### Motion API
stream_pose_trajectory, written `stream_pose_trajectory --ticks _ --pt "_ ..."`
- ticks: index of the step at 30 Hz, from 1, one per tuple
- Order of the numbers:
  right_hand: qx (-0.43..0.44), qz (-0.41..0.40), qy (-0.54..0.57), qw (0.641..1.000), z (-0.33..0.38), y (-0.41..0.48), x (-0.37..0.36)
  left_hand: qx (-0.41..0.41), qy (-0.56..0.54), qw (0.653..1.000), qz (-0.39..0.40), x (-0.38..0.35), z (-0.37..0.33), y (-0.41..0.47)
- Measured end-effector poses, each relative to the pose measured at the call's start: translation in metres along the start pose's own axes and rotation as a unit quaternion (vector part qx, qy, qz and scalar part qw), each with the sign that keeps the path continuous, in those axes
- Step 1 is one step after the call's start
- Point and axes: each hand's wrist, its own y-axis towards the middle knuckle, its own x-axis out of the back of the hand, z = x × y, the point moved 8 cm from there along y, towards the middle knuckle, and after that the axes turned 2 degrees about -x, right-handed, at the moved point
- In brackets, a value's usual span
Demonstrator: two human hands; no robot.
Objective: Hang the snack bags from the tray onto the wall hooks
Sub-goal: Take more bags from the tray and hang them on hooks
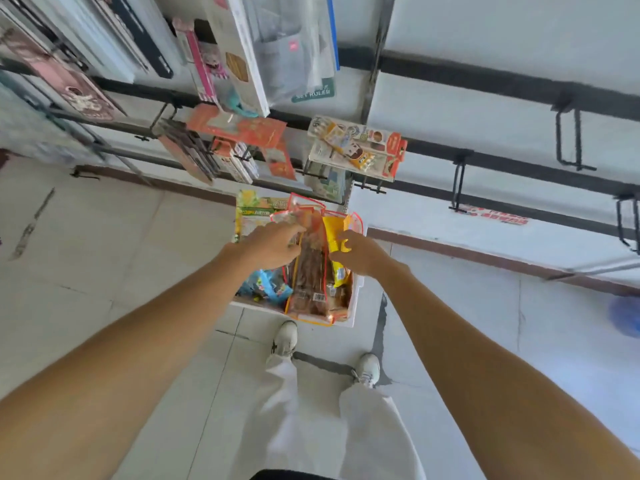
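Note:
A white tray (356,308) stands on the floor by the wall, holding several snack bags. My left hand (273,245) grips the top of a red-edged clear bag of brown snacks (308,271) that hangs down over the tray. My right hand (360,254) pinches a yellow bag (334,233) right beside it. Blue bags (268,285) lie in the tray's left part, and a green-yellow bag (252,213) shows behind my left hand. Empty black wall hooks (459,181) jut from the rails to the right.
Hooks to the left and above carry stationery and snack packs (356,147). More empty hooks (569,140) stick out at the upper right. My white shoes (285,341) stand on the tiled floor just before the tray. A blue object (625,317) lies at the right edge.

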Motion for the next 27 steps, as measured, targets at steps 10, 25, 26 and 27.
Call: stream_pose_trajectory --ticks 10,25,26,27 --pt "-0.117 -0.080 0.078 0.987 -0.016 0.072 -0.058 -0.095 -0.005 0.989 0.116 -0.061 0.039 0.082" --pt "-0.158 -0.272 0.012 0.949 -0.033 0.078 -0.047 -0.088 -0.028 0.983 0.158 -0.072 0.073 0.115" --pt "-0.144 -0.272 0.018 0.951 -0.035 0.072 -0.046 -0.085 -0.028 0.984 0.152 -0.067 0.070 0.113" --pt "-0.132 -0.273 0.022 0.953 -0.036 0.066 -0.043 -0.080 -0.028 0.986 0.144 -0.063 0.066 0.112"
